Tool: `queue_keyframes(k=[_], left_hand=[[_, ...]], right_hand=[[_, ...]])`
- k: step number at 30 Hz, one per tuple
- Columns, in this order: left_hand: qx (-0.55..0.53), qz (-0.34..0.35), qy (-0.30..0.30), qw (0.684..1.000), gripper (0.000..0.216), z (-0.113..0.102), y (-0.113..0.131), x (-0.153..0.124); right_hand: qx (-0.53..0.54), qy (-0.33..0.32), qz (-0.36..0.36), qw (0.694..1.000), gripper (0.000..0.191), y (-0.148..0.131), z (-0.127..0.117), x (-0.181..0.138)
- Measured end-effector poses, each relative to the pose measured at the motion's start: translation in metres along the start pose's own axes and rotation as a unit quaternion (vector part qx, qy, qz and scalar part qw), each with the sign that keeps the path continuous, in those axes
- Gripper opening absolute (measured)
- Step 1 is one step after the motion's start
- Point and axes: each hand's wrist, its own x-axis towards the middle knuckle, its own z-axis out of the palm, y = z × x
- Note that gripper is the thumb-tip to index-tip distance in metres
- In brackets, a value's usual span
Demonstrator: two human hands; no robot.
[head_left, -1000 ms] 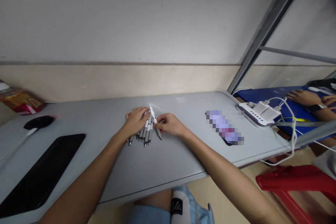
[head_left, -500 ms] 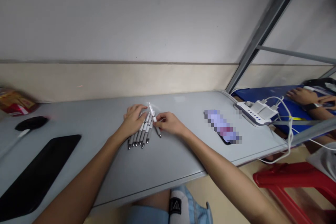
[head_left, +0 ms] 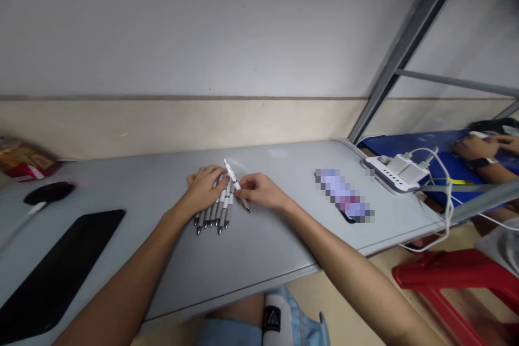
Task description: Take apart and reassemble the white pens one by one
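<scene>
Several grey-and-white pens lie side by side on the grey table, tips pointing toward me. My left hand rests flat on top of their upper halves, fingers spread over them. My right hand pinches one more white pen at the right side of the row, holding it slanted with its clip end raised toward the wall.
A black pad and a black mouse lie at the left, with a snack packet behind them. At the right lie a phone and a white power strip with cables. Another person's hands rest on a blue surface. A red stool stands below.
My left hand has slid the row of pens a little toward me and to the left. The single pen in my right hand has tilted slightly left.
</scene>
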Motion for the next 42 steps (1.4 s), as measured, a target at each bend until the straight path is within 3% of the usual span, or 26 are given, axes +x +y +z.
queue_keyframes(k=[12,32,36,42], left_hand=[[0.034,0.006,-0.005,0.999,0.027,0.000,0.001,-0.002],[0.012,-0.006,-0.001,1.000,0.021,-0.003,0.000,-0.004],[0.003,-0.009,0.026,1.000,0.025,-0.004,0.005,-0.007],[0.051,0.088,0.022,0.995,0.031,-0.003,0.020,-0.014]], right_hand=[[0.036,-0.065,-0.009,0.997,0.009,-0.002,-0.001,-0.002],[0.125,-0.091,-0.011,0.988,0.008,-0.006,-0.002,-0.003],[0.180,-0.017,0.006,0.983,0.008,-0.014,-0.008,-0.004],[0.243,0.112,0.014,0.964,0.016,-0.022,-0.019,-0.004]])
